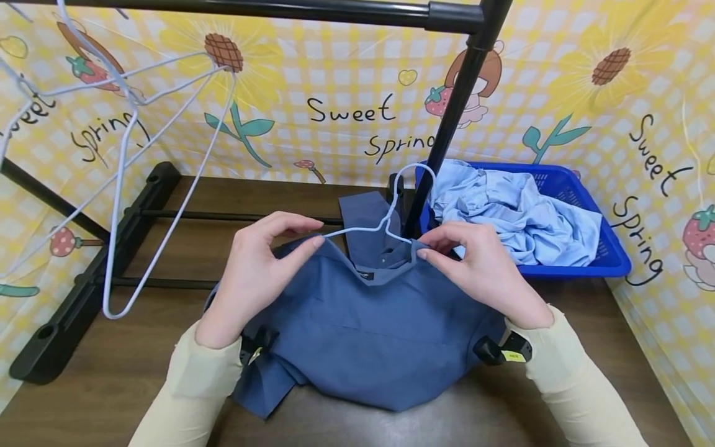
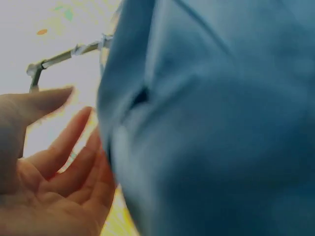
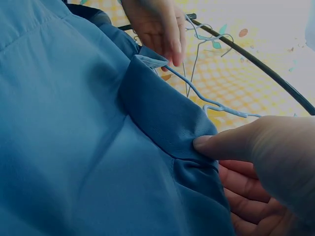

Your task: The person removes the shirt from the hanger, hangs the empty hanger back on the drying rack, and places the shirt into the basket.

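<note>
A slate-blue collared shirt (image 1: 368,335) lies partly raised over the table, its dark neck label showing. A white wire hanger (image 1: 357,230) sits inside its neck, with the hook rising above the collar. My right hand (image 1: 480,267) pinches the collar's right side (image 3: 162,110) between thumb and fingers. Beside the left side of the collar is my left hand (image 1: 265,267), thumb and fingers apart. In the left wrist view, that hand's fingers (image 2: 74,157) are spread next to the blurred cloth. The hanger's lower part is hidden by the shirt.
More white hangers (image 1: 120,186) hang from the black rack bar (image 1: 268,9) at left. A black post (image 1: 452,118) stands behind the shirt. At right, a blue basket (image 1: 606,248) holds light-blue clothing (image 1: 514,211). Patterned cloth (image 1: 346,81) surrounds the wooden table (image 1: 603,366).
</note>
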A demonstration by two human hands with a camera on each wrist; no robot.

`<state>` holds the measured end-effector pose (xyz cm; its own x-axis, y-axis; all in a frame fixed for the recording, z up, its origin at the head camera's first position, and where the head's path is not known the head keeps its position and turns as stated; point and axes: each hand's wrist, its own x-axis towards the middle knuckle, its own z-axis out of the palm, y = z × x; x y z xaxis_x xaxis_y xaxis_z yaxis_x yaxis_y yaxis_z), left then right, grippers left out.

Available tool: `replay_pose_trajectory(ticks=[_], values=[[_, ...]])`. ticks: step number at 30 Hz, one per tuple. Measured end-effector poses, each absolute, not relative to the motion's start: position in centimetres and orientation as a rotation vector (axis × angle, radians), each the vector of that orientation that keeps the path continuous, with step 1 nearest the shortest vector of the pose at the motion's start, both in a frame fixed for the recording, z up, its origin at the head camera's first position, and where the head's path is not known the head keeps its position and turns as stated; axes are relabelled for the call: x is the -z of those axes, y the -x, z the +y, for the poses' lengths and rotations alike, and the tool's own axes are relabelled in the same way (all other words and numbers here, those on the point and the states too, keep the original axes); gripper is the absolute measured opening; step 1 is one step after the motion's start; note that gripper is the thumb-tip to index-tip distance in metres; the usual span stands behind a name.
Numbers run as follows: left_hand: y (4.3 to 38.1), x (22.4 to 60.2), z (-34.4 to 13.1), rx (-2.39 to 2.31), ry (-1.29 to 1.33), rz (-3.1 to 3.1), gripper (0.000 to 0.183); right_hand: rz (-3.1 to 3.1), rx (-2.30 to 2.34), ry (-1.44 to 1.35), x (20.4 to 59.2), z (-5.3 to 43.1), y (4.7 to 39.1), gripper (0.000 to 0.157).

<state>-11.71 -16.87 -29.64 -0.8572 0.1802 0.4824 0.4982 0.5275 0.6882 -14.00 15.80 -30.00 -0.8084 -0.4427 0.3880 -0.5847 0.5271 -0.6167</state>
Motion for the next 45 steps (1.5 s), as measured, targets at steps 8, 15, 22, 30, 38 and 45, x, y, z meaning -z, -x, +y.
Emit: replay_pose_trajectory(ticks=[8,15,22,30,38,45], values=[[12.3,29.0,-16.2,1.024,0.537,-2.494,0.021,-2.518,-1.184,-0.840,30.4,15.5,13.5,0.016],[12.6,29.4,-16.9,0.906,0.500,-2.624,0.017,-2.472,-1.188,-0.885,30.6,15.4,13.4,0.018],[12.6,29.5,-17.3,0.899,0.602,-2.668,0.015,-2.472,-1.189,-0.893,30.6,15.4,13.5,0.018],[12.6,30.4,-16.9,0.864,0.634,-2.525,0.012,-2.478,-1.189,-0.884,30.6,15.5,13.9,0.016],[12.4,31.5,-16.3,0.895,0.654,-2.473,0.012,-2.494,-1.177,-0.843,30.9,15.3,14.2,0.016],[12.2,32.2,-15.2,0.928,0.722,-2.490,0.009,-2.460,-1.166,-0.901,30.8,14.1,14.3,0.015]])
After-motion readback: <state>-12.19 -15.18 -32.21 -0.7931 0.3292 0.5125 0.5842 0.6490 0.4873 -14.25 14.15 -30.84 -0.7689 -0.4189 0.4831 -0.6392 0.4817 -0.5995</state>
